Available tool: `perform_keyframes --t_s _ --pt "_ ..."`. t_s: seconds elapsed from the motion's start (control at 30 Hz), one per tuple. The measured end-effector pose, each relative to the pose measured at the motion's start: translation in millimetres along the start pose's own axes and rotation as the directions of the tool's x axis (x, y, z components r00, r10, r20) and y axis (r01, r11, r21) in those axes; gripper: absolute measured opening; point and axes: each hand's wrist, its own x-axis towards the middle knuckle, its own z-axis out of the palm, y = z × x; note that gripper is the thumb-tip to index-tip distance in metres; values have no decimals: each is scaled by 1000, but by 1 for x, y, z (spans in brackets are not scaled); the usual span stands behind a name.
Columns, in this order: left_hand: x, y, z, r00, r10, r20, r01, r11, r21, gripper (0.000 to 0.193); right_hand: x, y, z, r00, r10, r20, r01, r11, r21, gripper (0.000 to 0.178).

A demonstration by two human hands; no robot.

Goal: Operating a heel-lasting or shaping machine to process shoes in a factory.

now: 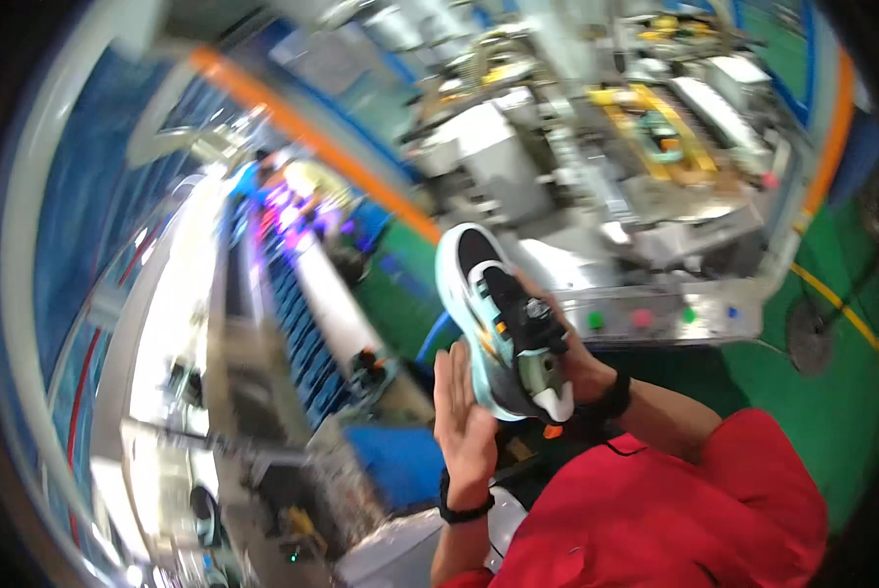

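Note:
Both of my hands are at a sneaker (500,323) with a black upper, white and pale mint edges and small orange accents. It is tilted, one end pointing up and away from me. My right hand (585,370) grips it from the right, with part of the fingers hidden behind the shoe. Along the lower left side of its pale sole lies my left hand (462,419), fingers stretched out straight and palm against or close to the sole. Dark bands circle both wrists.
A metal machine (655,196) with yellow parts and coloured buttons stands ahead to the right, blurred. On the left runs a long conveyor line (307,333), with a person (297,186) at its far end. A blue panel (395,461) sits near my left forearm. The floor (827,451) is green.

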Motion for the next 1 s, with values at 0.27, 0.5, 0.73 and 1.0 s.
perform_keyframes --t_s 0.27,0.5,0.73,1.0 --pt "90 -127 214 843 -536 40 530 816 -232 46 -32 -159 -199 934 -316 -169 232 892 -388 59" --pt "171 -184 284 816 -381 435 277 918 285 50 -40 -236 -265 691 -438 -575 21 807 -590 61" --pt "368 -359 284 930 -364 58 235 706 668 41 -50 -282 -285 490 -672 -555 51 658 -751 54" --pt "417 -409 284 975 -222 11 127 598 791 28 1 -292 -299 376 -778 -504 -219 454 -864 55"
